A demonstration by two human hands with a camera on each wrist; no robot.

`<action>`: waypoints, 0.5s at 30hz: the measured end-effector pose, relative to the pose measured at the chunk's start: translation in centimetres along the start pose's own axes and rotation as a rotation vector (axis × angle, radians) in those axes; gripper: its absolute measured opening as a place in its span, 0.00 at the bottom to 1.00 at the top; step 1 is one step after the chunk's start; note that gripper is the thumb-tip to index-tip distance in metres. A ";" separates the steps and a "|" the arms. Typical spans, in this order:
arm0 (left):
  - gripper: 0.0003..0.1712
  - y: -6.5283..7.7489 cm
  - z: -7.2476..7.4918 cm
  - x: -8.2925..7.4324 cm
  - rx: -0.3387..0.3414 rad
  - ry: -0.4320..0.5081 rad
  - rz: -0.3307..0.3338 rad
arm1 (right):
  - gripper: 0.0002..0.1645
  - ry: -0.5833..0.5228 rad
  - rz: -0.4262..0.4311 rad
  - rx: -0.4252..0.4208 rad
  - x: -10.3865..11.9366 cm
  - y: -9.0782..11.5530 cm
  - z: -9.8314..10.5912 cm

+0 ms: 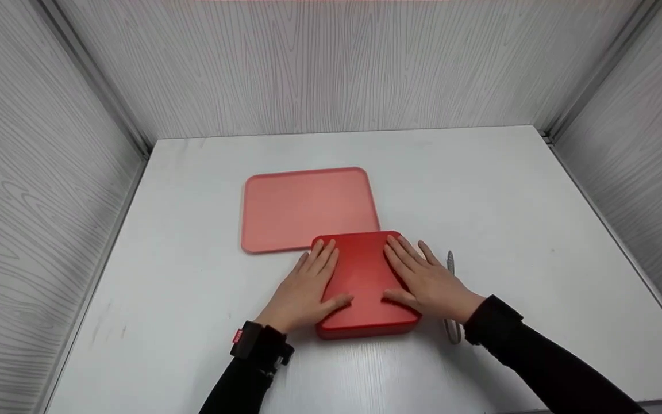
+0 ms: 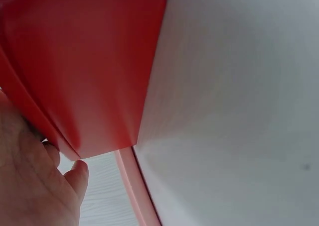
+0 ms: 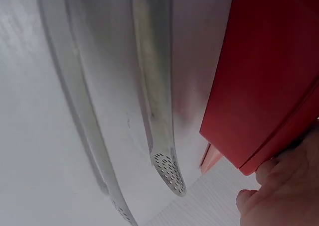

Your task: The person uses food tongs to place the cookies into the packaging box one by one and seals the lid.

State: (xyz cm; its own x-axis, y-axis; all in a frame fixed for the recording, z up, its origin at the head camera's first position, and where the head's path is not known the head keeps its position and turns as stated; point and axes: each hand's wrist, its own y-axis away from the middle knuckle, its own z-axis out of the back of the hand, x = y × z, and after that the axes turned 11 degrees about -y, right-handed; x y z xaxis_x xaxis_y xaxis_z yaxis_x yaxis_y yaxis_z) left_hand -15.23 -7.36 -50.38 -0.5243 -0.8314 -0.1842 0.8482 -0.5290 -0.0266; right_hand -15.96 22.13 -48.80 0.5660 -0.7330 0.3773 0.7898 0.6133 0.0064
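Note:
A red lidded box sits on the white table. My left hand rests on the left part of its lid, fingers straight and pointing away, thumb reaching inward. On the right part of the lid lies my right hand, its fingers also straight. In the left wrist view the box's side wall and the lid's rim show beside the left hand. Metal tongs with perforated tips lie just right of the box, partly hidden under the right hand and wrist in the head view.
Behind the box and to its left is a flat pink tray, its near right corner hidden by the box. Grey wood-grain panels wall the table at the back and both sides.

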 end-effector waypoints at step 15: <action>0.51 0.4 3.2 4.2 -0.043 -0.045 0.177 | 0.51 0.031 -0.186 -0.073 -4.0 0.5 3.8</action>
State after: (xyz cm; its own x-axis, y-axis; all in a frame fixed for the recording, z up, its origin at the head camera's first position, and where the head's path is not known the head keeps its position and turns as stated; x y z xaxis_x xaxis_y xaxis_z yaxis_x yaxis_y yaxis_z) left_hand -17.36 -11.62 -48.06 -0.3689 -0.9180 -0.1455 0.9293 -0.3671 -0.0397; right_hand -18.77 26.47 -46.83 0.4147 -0.8411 0.3473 0.8960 0.4441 0.0055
